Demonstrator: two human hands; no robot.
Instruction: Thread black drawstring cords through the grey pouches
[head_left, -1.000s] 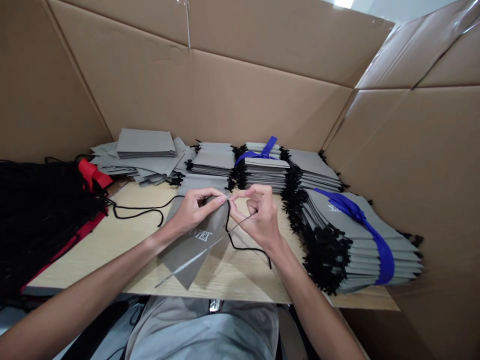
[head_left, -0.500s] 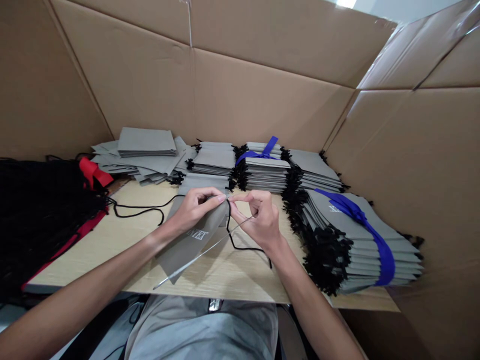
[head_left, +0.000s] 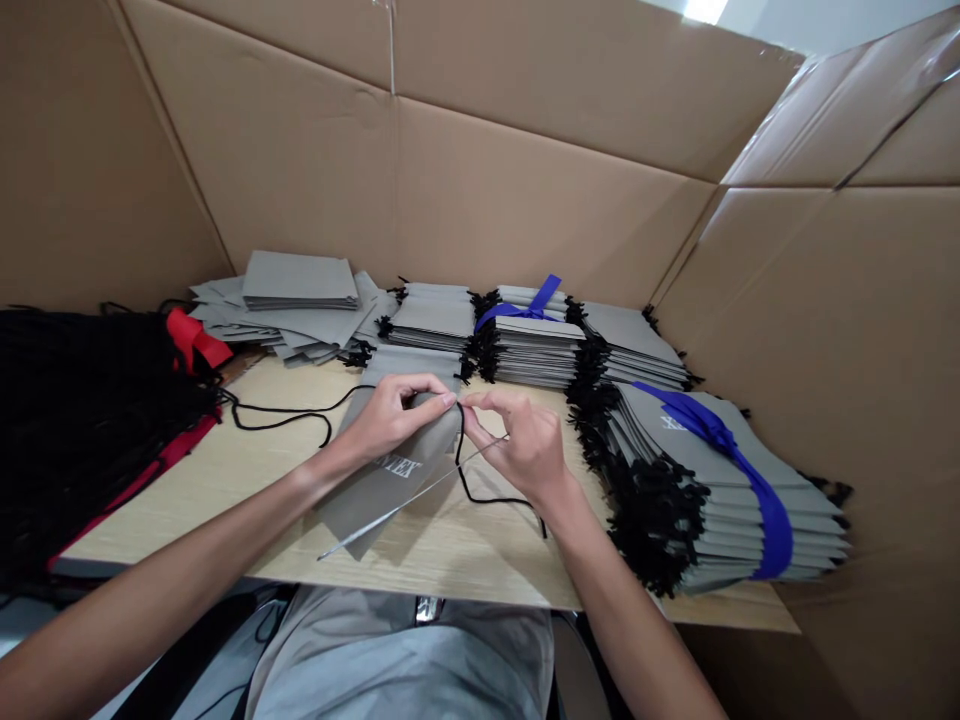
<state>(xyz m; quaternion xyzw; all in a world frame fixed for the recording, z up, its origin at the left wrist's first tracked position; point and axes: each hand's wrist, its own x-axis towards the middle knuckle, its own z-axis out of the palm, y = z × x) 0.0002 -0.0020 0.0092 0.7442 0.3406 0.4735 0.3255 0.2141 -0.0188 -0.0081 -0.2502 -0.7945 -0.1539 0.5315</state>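
Observation:
My left hand (head_left: pixel 397 412) is closed on the upper corner of a grey drawstring pouch (head_left: pixel 375 495), thumb against fingers. The pouch slants down toward the table's front edge, its white lettering partly covered. At the same corner, the thumb and index finger of my right hand (head_left: pixel 521 435) pinch by a black cord (head_left: pixel 487 498), which hangs from there and loops onto the table. A long thin metal rod (head_left: pixel 382 517) lies in my right hand and points down to the left across the pouch. The fingertips of both hands nearly meet; the exact pinch point is hidden.
Stacked grey pouches with black cord ends (head_left: pixel 540 350) stand at the back. A bundle tied with blue ribbon (head_left: pixel 750 480) sits at right. Loose grey pieces (head_left: pixel 300 285) lie back left, beside a black cord heap (head_left: pixel 90 420). Cardboard walls (head_left: pixel 525 170) surround the table (head_left: pixel 277 500).
The rod's free end has shifted slightly up and to the right. My right fingers have curled slightly at the pouch corner; my left hand keeps its pinch.

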